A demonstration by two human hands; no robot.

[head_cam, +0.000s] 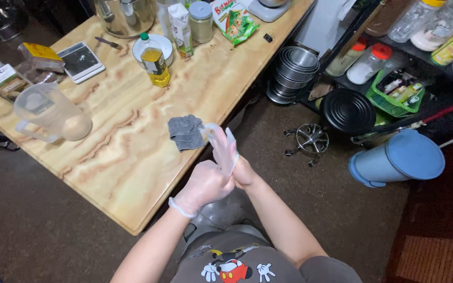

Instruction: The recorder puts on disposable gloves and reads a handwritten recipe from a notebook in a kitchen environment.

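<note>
Gloving half done: left hand [204, 184] already sheathed in a clear glove, grip pinched on the second glove [223, 147], tugging it over the right hand [242, 173], only partly in, fingers straight, holding nothing. Both hands just off the surface [127, 157] edge. Left of the hands, one plastic jug [51, 112]; nearer them, one oil bottle [155, 62], one grey cloth [185, 132].

Lighting, as I read it from my remote station: bright, even overhead light on the bench [132, 131], mild sheen across its varnish. Floor and upper-left corner dim. Shadows soft. Slight motion blur on the clear glove [221, 144]. Wide-angle bowing at the edges. Focus otherwise sharp.
</note>
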